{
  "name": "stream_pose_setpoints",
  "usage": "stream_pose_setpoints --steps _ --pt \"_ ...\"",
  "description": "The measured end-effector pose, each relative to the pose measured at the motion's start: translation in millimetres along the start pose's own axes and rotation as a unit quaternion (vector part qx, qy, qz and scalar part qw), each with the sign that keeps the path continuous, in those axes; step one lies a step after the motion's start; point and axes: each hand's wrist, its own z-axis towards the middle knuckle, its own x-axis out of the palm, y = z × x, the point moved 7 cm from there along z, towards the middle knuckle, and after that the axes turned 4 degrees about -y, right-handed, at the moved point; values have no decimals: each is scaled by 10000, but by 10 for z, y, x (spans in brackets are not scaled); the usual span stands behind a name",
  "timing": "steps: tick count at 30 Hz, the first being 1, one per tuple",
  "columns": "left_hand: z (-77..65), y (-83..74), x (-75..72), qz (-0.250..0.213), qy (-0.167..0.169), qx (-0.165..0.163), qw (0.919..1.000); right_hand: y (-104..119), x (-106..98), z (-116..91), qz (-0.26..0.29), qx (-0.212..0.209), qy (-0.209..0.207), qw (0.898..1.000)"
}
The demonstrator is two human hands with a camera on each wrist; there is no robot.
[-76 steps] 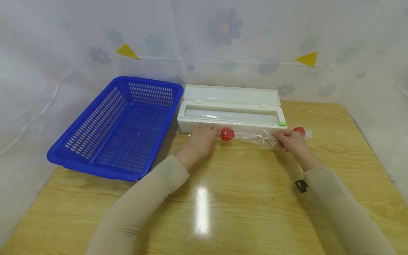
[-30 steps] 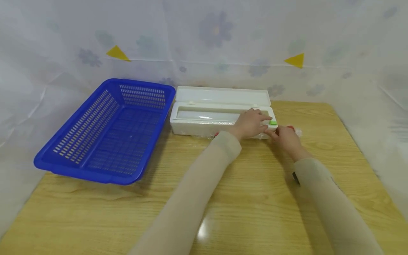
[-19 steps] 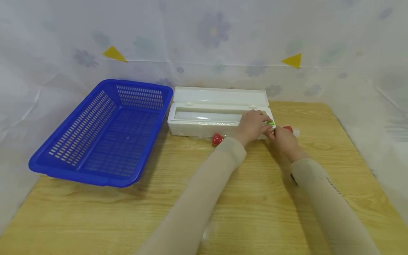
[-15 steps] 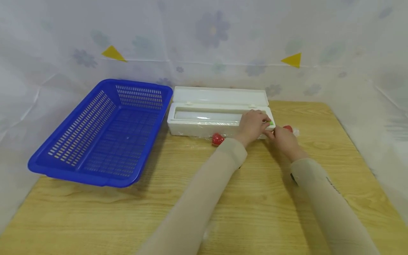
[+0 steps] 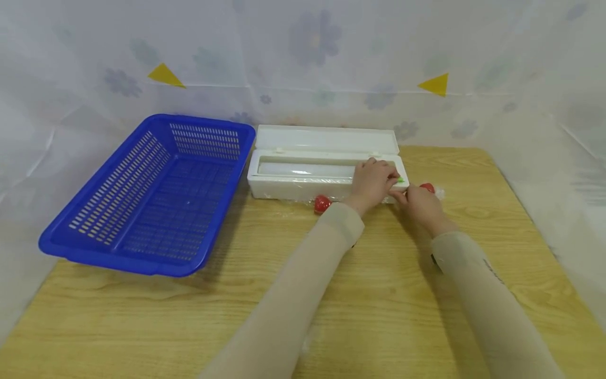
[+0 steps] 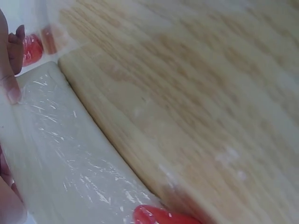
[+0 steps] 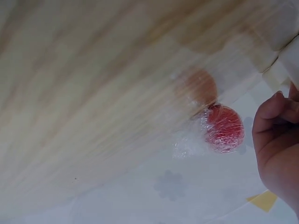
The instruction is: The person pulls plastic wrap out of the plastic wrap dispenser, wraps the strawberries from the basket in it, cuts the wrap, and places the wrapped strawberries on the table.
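Observation:
A white cling film dispenser (image 5: pixel 298 184) lies with its lid raised and a pale roll (image 5: pixel 303 169) inside. Clear film hangs down its front. My left hand (image 5: pixel 371 181) reaches over the right end, fingertips pinching the small green slide cutter (image 5: pixel 401 180). My right hand (image 5: pixel 423 206) grips the dispenser's right front corner; in the left wrist view its thumb (image 6: pixel 10 88) presses on the film-covered edge. One red, rounded, fruit-like thing (image 5: pixel 323 204) sits against the front under film. Another red one (image 7: pixel 225 128), wrapped in crinkled film, lies just past the right hand.
A blue plastic basket (image 5: pixel 151 267) with slotted sides stands left of the dispenser on the wooden table (image 5: pixel 379 295). Behind hangs a flower-patterned sheet (image 5: pixel 293 47) with yellow triangles on it. The table's right edge runs beyond the right arm.
My left hand has moved from the dispenser's front left across to the green cutter at its right end. My right hand has shifted from the stretched film to the dispenser's corner.

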Motion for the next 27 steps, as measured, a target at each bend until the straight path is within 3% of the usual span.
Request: stream_pose_setpoints --steps 14,27 --pt "-69 46 -51 -285 -150 59 9995 -14 8 -6 30 91 193 9998" --pt "-117 143 -62 -120 -429 176 9989 -12 -4 -23 -187 82 102 9997"
